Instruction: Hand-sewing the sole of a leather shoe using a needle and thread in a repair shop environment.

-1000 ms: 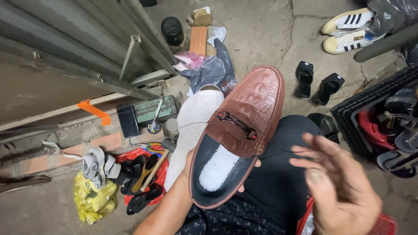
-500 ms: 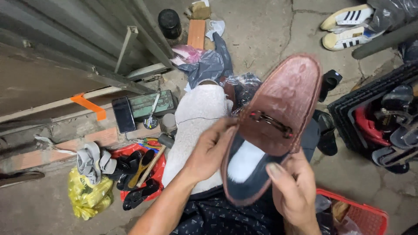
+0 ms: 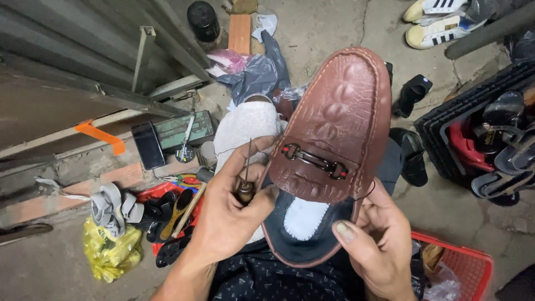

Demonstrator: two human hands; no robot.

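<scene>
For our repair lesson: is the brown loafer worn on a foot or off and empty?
Off and empty: the brown loafer is held in the right hand, its white insole showing.

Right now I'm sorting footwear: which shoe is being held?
The brown loafer with the metal bit, gripped by the right hand; the white sneakers lie on the floor.

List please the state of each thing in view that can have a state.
Brown loafer: held up, toe away, opening toward the person.
Awl: upright in left hand, beside the loafer's edge.
Right hand: gripping the loafer's heel end.
Phone: flat, screen dark.
Red basket: open.
</scene>
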